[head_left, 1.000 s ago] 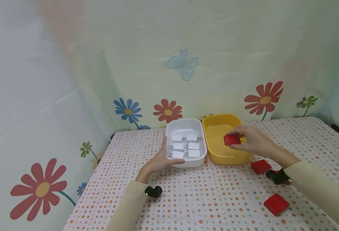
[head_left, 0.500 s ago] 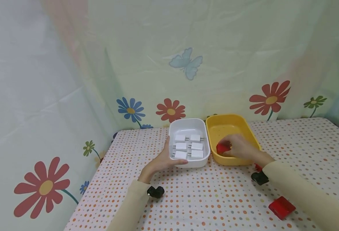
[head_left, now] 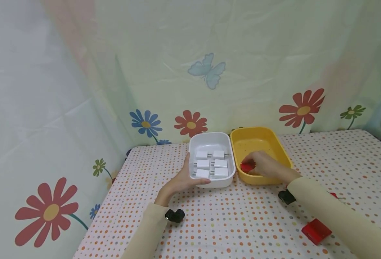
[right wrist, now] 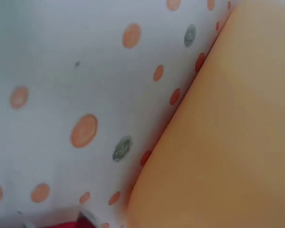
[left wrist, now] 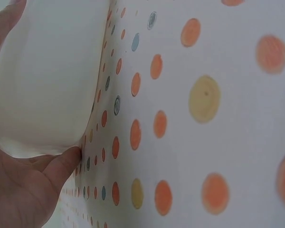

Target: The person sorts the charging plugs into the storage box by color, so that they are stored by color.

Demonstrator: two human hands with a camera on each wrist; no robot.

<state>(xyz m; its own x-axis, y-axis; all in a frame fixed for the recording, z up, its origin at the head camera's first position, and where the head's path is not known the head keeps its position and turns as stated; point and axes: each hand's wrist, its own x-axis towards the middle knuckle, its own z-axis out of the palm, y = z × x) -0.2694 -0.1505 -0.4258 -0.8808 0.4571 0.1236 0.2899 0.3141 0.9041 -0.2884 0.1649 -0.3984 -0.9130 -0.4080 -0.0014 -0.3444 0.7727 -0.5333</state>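
Observation:
In the head view, my right hand (head_left: 266,165) reaches into the yellow plastic tub (head_left: 256,138). It pinches a red power adapter (head_left: 246,167) low in the near left corner; whether that adapter touches the bottom is hard to tell. My left hand (head_left: 181,179) holds the white plastic tub (head_left: 210,139) at its near left corner, thumb along the front wall. Inside the white tub, several white power adapters (head_left: 221,163) lie in two columns with metal prongs showing. The left wrist view has the white tub's outer wall (left wrist: 47,76) with my fingers around it.
A red adapter (head_left: 317,231) lies on the dotted tablecloth (head_left: 236,223) near my right forearm. Another red piece (head_left: 333,194) peeks out behind the sleeve. The two tubs stand side by side near the flowered backdrop (head_left: 255,72). A red edge (right wrist: 61,225) shows low in the right wrist view.
My right hand has lowered the red adapter from above the yellow tub down into its near left corner. My left hand has stayed on the white tub. The head view has shifted slightly.

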